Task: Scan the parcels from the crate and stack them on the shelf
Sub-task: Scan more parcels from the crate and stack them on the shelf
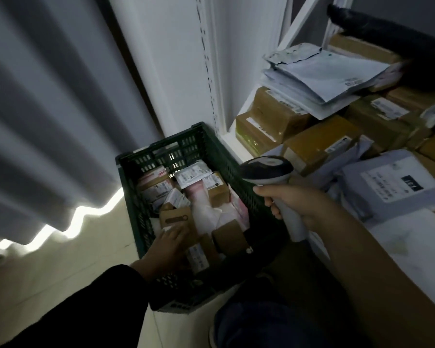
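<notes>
Small brown cardboard and white-wrapped parcels (186,197) still fill the dark green plastic crate (211,151), where the left hand (168,247) rests open-fingered on one. The right hand (294,204) grips a grey handheld scanner (269,172). Beyond it, the white shelf (399,247) already holds many; much seems left.

A: Access to crate (211,146)?
B: Open from above; small parcels (161,187) packed close inside, few gaps.
A: Shelf (392,237)?
B: Rear crowded with brown boxes (319,144) and grey mailers (322,76); near white corner bare. Upright post (215,71) bounds the left side.
</notes>
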